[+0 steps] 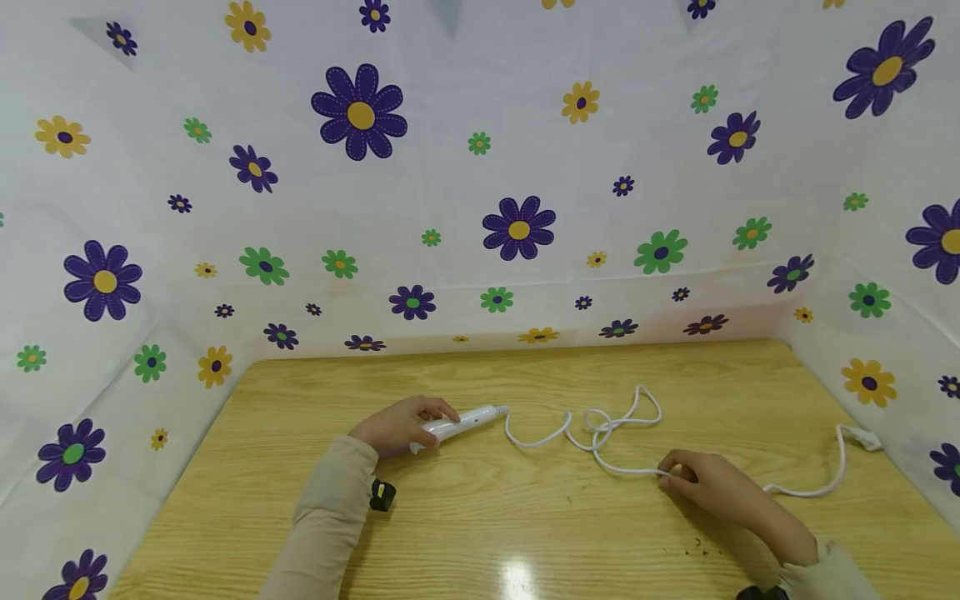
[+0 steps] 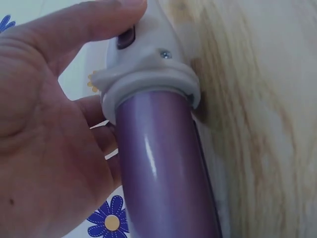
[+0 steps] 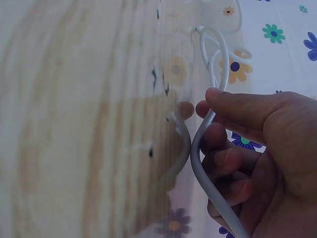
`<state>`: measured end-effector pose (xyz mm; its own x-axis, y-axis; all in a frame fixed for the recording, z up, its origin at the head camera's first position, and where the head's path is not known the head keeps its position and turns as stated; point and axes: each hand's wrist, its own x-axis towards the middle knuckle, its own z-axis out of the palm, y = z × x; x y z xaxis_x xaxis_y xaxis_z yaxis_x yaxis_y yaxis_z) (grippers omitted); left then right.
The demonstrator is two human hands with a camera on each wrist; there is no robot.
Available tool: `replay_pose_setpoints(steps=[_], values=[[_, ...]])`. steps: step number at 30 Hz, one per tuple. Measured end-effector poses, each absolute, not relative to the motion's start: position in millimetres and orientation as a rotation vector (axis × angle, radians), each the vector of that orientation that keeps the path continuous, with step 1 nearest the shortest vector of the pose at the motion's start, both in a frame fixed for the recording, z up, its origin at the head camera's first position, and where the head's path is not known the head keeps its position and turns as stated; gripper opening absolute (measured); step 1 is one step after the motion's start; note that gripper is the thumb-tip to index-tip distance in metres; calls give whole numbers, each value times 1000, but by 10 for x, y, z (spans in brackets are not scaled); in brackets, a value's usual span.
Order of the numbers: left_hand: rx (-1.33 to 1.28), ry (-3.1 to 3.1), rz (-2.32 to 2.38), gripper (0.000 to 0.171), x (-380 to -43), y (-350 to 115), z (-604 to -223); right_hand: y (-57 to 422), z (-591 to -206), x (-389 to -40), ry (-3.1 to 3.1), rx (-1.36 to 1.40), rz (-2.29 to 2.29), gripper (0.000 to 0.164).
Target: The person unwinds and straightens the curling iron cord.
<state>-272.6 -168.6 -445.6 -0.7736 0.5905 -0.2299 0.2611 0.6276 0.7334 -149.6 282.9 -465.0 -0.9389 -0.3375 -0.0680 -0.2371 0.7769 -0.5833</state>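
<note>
A curling iron with a white handle (image 1: 467, 422) lies at the middle of the table, its cord end pointing right. My left hand (image 1: 405, 423) grips it around the handle. In the left wrist view its purple barrel (image 2: 161, 163) runs toward the camera, and the thumb lies beside a dark button (image 2: 126, 38) on the handle. My right hand (image 1: 708, 483) pinches the white cord (image 1: 630, 472) between thumb and forefinger. Up close in the right wrist view, the cord (image 3: 210, 183) passes along the curled fingers of the right hand (image 3: 247, 148).
Between the hands the cord makes loose loops (image 1: 600, 425) on the wooden table (image 1: 480, 517). Its white plug (image 1: 866, 437) lies near the table's right edge. Flower-printed white sheeting (image 1: 450, 183) stands around the back and sides. Small dark specks (image 1: 697, 546) dot the wood near the right forearm.
</note>
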Motion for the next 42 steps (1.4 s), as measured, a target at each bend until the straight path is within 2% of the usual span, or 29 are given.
replay_pose_setpoints(steps=[6, 11, 16, 24, 31, 42], values=[[640, 2508, 819, 37, -2685, -1604, -4473, 2813, -4668, -1514, 2838, -470, -849, 17], [615, 2604, 654, 38, -2661, -1561, -4490, 2795, -4669, -1537, 2842, -468, -838, 16], [592, 2622, 685, 40, -2646, -1593, -4483, 2768, -4649, -1558, 2829, -466, -854, 19], [514, 2609, 831, 40, -2618, -1842, -4440, 2711, -4550, -1614, 2872, -420, -865, 14], [442, 2642, 819, 40, -2636, -2122, -4427, 2705, -4497, -1730, 2876, -392, -849, 19], [379, 2660, 835, 39, -2715, -2529, -4435, 2958, -4547, -1848, 2949, -304, -773, 19]])
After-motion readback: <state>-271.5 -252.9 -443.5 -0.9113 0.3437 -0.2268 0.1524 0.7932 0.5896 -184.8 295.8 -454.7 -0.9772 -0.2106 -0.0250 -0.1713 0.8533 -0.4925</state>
